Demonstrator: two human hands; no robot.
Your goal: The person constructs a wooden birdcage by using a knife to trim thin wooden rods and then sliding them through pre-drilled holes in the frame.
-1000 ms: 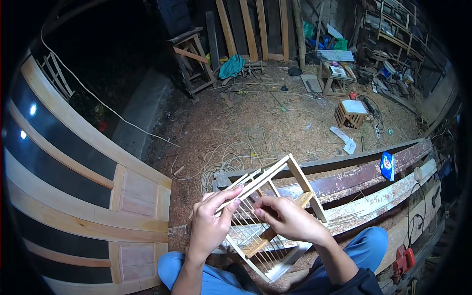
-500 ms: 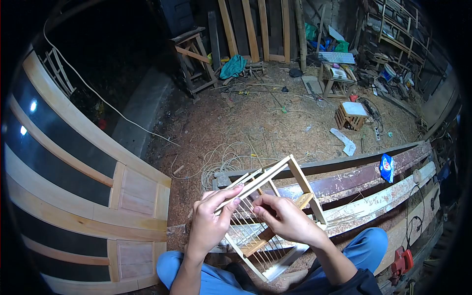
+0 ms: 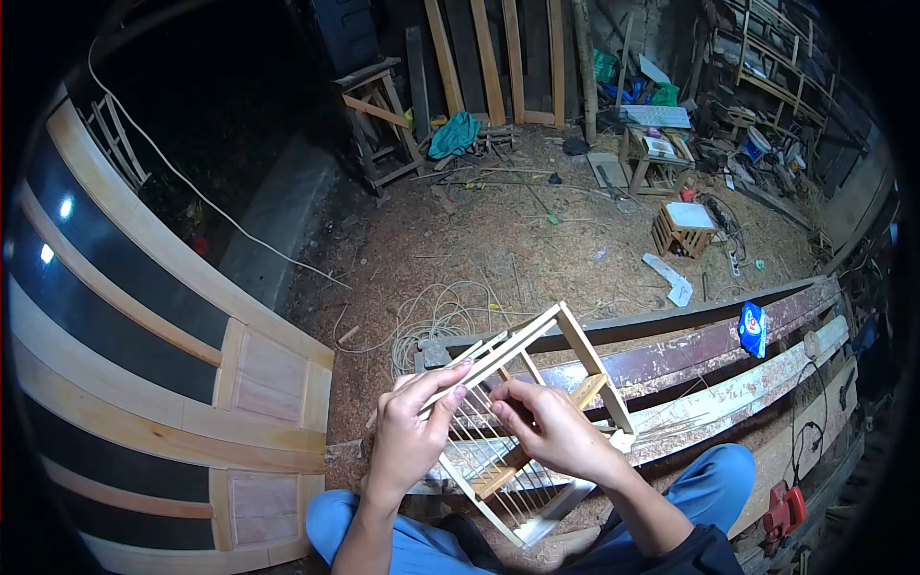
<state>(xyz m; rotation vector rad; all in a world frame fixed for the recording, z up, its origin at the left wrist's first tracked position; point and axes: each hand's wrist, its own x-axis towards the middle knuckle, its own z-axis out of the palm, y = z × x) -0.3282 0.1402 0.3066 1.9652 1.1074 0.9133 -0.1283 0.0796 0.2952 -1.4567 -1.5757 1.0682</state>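
A small, light wooden cage-like frame (image 3: 581, 349) tilts above my lap, with thin sticks (image 3: 472, 440) running in a row across one side. My left hand (image 3: 410, 436) is closed around its upper bar at the left end, thumb on the near side. Inside the frame's opening, beside the sticks, my right hand (image 3: 561, 436) has its thumb and index finger brought together. Whatever lies between those fingertips is too small to make out. A flat crosspiece (image 3: 495, 481) spans the lower part of the frame, and my right hand partly hides the rest.
Long planks (image 3: 709, 407) form a bench before my knees, carrying a blue packet (image 3: 752, 330). A red tool (image 3: 784, 513) sits at the lower right. Panelled wooden doors (image 3: 268, 374) stand at left. Coiled cord (image 3: 436, 321) and a crate-like stool (image 3: 686, 228) are on the shavings-covered floor.
The frame has shifted very slightly left at its upper corner. My right hand has moved a little, its fingers still curled near the sticks; my left hand keeps its hold.
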